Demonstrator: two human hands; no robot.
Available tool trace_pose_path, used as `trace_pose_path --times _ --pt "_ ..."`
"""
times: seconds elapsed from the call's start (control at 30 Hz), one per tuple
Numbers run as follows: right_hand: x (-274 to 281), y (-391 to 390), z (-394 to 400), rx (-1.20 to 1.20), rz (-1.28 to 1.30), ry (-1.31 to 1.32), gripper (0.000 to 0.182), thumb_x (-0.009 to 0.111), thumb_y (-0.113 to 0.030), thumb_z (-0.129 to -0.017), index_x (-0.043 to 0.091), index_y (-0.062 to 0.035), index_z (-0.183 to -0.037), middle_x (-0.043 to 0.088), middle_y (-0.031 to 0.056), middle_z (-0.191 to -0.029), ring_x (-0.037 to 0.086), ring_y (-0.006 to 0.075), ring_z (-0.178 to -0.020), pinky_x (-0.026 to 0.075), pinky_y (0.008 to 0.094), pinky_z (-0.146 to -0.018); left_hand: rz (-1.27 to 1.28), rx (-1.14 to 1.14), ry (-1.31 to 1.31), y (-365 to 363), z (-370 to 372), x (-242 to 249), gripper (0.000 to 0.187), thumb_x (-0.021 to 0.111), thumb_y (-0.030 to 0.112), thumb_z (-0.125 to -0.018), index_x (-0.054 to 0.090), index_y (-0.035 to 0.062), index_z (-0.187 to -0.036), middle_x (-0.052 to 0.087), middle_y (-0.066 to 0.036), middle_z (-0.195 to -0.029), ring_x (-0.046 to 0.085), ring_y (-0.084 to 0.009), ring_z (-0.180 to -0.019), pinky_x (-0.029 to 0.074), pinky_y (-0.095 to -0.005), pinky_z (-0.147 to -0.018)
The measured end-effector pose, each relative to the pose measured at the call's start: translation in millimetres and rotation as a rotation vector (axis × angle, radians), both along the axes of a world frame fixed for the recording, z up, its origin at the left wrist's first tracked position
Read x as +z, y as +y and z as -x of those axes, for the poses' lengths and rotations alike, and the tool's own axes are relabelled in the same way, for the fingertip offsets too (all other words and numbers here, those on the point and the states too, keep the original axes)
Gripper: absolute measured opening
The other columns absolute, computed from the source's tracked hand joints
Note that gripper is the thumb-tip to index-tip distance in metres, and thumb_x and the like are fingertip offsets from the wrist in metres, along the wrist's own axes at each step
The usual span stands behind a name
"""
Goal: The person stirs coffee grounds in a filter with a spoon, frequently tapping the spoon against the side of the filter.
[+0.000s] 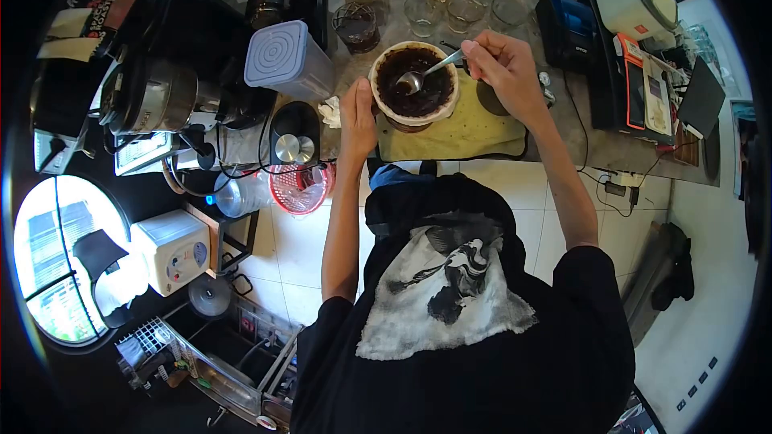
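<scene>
nearest, on the near side of the cup (416,120), a yellow mat (482,141) lies on the surface (551,133). the cup sits partly over the mat, mouth up and lined with dark grounds (392,99). left of the cup, the left hand (359,118) rests against its wall, fingers together; how firmly they press, i cannot tell. right of the cup, the right hand (507,72) has its fingers clamped on the handle of the spoon (410,82), whose head is inside the cup, over the grounds. the step in hand seems to be stirring or scooping; the next move calls for a steady cup and a light turn of the spoon, clear of the rim. left of the cup stands a lidded tub (281,56); beyond it to the left, a glass of dark liquid (356,28); straight beyond, several clear glasses (466,12); well to its right, a printer (567,32).
</scene>
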State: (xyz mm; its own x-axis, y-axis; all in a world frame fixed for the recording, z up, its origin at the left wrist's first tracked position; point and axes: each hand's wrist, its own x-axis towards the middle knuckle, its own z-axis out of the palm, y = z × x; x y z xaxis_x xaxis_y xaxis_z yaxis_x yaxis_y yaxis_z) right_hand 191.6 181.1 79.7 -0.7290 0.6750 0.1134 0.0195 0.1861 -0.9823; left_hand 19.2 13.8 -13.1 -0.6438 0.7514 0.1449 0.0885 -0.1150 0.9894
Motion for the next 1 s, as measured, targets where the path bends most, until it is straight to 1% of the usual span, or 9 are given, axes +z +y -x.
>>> trace_pose_path --times 0.07,0.13,0.23,0.47,0.53,0.63,0.77,0.97,1.0 --pt "9 -9 -2 -0.013 -0.041 -0.021 0.026 0.064 -0.019 -0.096 0.063 0.0002 -0.078 0.055 -0.0017 -0.061 0.042 0.0039 -0.058 0.032 0.024 -0.053 0.015 0.001 0.025 0 0 -2 0.042 0.036 0.03 -0.109 0.05 0.0014 -0.082 0.043 0.002 -0.071 0.038 -0.0077 -0.065 0.033 -0.0277 -0.057" --pt "19 -17 -2 -0.019 -0.309 -0.064 0.026 0.064 -0.018 -0.095 0.061 0.0021 -0.08 0.052 0.0033 -0.059 0.042 0.0076 -0.057 0.034 0.0277 -0.053 -0.029 0.035 0.055 2 -3 0 0.042 0.036 0.03 -0.109 0.05 0.0014 -0.081 0.043 0.002 -0.07 0.038 -0.0078 -0.065 0.033 -0.0279 -0.057" --pt "15 -17 -4 0.028 -0.384 -0.146 0.026 0.064 -0.018 -0.095 0.06 0.0041 -0.082 0.049 0.0086 -0.059 0.042 0.0119 -0.054 0.035 0.0312 -0.052 -0.005 0.039 0.097 1 -2 0 0.042 0.036 0.03 -0.109 0.049 0.0013 -0.081 0.042 0.002 -0.07 0.037 -0.008 -0.065 0.033 -0.0281 -0.057" --pt "7 -18 -1 0.024 -0.521 -0.123 0.025 0.064 -0.018 -0.095 0.061 0.0039 -0.083 0.052 0.0127 -0.06 0.044 0.0208 -0.052 0.037 0.0346 -0.053 0.002 0.047 0.088 2 0 -4 0.043 0.036 0.031 -0.109 0.049 0.0005 -0.08 0.041 0.002 -0.069 0.036 -0.0081 -0.065 0.032 -0.0292 -0.057" --pt "6 -17 -1 0.031 -0.605 -0.113 0.022 0.064 -0.016 -0.094 0.062 0.0025 -0.084 0.056 0.0145 -0.062 0.048 0.0262 -0.054 0.041 0.036 -0.059 0.011 0.053 0.076 2 2 -5 0.044 0.036 0.031 -0.109 0.049 0.0004 -0.08 0.041 0.001 -0.068 0.035 -0.0088 -0.064 0.031 -0.0303 -0.056" --pt "6 -16 0 0.001 -0.647 -0.126 0.019 0.065 -0.015 -0.094 0.063 0.0011 -0.084 0.058 0.0151 -0.064 0.052 0.0293 -0.057 0.044 0.0368 -0.065 0.001 0.061 0.123 3 3 -6 0.044 0.036 0.03 -0.109 0.049 0.0003 -0.08 0.04 0.0 -0.067 0.035 -0.0099 -0.064 0.031 -0.0312 -0.057" --pt "11 -14 -1 -0.027 -0.679 -0.117 0.018 0.065 -0.015 -0.093 0.064 0.0006 -0.084 0.059 0.0151 -0.066 0.053 0.0291 -0.058 0.044 0.0366 -0.067 0.019 0.041 0.156 3 6 -5 0.043 0.036 0.03 -0.109 0.049 -0.0001 -0.081 0.04 -0.002 -0.068 0.036 -0.0108 -0.065 0.032 -0.0312 -0.058" --pt "15 -14 -1 -0.066 -0.696 -0.122 0.019 0.066 -0.016 -0.093 0.065 0.0011 -0.085 0.061 0.0145 -0.067 0.052 0.0293 -0.059 0.044 0.0367 -0.064 0.037 -0.001 0.15 0 6 6 0.043 0.035 0.031 -0.109 0.051 -0.0009 -0.084 0.042 -0.002 -0.07 0.036 -0.0106 -0.066 0.034 -0.03 -0.059" --pt "12 -13 0 -0.069 -0.645 -0.144 0.02 0.066 -0.017 -0.093 0.065 0.0013 -0.085 0.06 0.0134 -0.066 0.052 0.0257 -0.058 0.043 0.0347 -0.062 0.048 0.014 0.174 -1 4 9 0.043 0.035 0.031 -0.109 0.051 -0.0009 -0.084 0.042 -0.002 -0.07 0.037 -0.0105 -0.066 0.034 -0.03 -0.059"
